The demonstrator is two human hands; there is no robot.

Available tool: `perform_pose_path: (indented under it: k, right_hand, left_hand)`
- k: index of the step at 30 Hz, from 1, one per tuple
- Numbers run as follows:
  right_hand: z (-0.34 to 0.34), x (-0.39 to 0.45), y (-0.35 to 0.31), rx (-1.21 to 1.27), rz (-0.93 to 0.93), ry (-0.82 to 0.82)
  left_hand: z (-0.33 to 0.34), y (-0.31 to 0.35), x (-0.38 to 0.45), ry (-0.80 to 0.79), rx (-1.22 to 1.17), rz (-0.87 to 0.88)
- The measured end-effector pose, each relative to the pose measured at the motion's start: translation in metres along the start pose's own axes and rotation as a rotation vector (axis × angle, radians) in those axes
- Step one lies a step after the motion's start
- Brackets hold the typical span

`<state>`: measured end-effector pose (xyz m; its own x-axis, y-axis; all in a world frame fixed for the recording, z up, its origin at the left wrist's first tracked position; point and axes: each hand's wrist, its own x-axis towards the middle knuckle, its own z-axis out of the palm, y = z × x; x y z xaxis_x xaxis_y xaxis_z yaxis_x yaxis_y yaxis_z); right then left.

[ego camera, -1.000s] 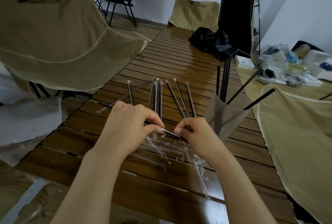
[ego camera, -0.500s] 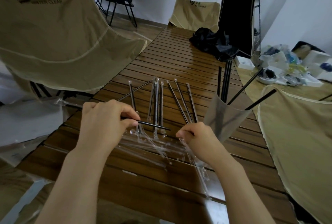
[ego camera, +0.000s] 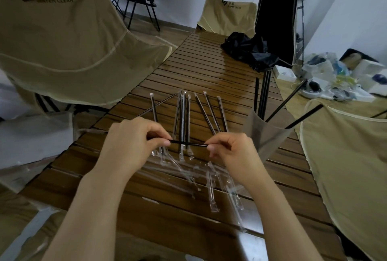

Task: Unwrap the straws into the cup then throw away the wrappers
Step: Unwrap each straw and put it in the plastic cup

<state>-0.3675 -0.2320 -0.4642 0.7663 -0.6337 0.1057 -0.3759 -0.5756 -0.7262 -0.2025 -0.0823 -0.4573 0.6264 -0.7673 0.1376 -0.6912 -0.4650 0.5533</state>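
Above worktop [ego camera: 209, 68]: bare straw [ego camera: 188, 144] level, clear of wrappers [ego camera: 211, 179]
Left hand [ego camera: 134, 145]: pinching one end
Right hand [ego camera: 232, 151]: pinching the other, nearer cup [ego camera: 266, 135]

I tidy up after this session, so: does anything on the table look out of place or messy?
Yes. Empty clear wrappers lie scattered on the table near the hands, not thrown away. The cup looks tilted, though the wide lens may exaggerate that.

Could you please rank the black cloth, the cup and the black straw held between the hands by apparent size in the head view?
1. Cup, though it is nearer the camera.
2. Black cloth, farther away, so its real size is uncertain.
3. Black straw, thin.
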Motion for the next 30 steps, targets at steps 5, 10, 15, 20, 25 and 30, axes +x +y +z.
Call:
perform_pose_path:
  k: [5, 10, 15, 20, 25, 30]
  right_hand:
    - [-0.008, 0.0, 0.003, 0.227, 0.127, 0.098]
    - [0.004, -0.001, -0.021, 1.126, 0.196, 0.096]
    - [0.018, -0.002, -0.032, 0.696, 0.104, 0.195]
    - [-0.006, -0.007, -0.051, 0.452, -0.11, 0.409]
    - [-0.024, -0.014, -0.075, 0.292, -0.362, 0.579]
    - [-0.033, -0.019, -0.078, 0.26, -0.426, 0.685]
  left_hand:
    - [-0.011, -0.012, -0.006, 0.11, 0.032, -0.073]
    - [-0.005, -0.003, -0.003, 0.128, -0.137, -0.028]
    - [0.006, 0.007, 0.001, 0.061, -0.132, 0.053]
    - [0.006, 0.007, 0.004, 0.049, -0.191, 0.029]
    - [0.009, 0.019, 0.003, 0.013, -0.207, 0.058]
    - [0.012, 0.022, 0.001, -0.05, -0.067, 0.089]
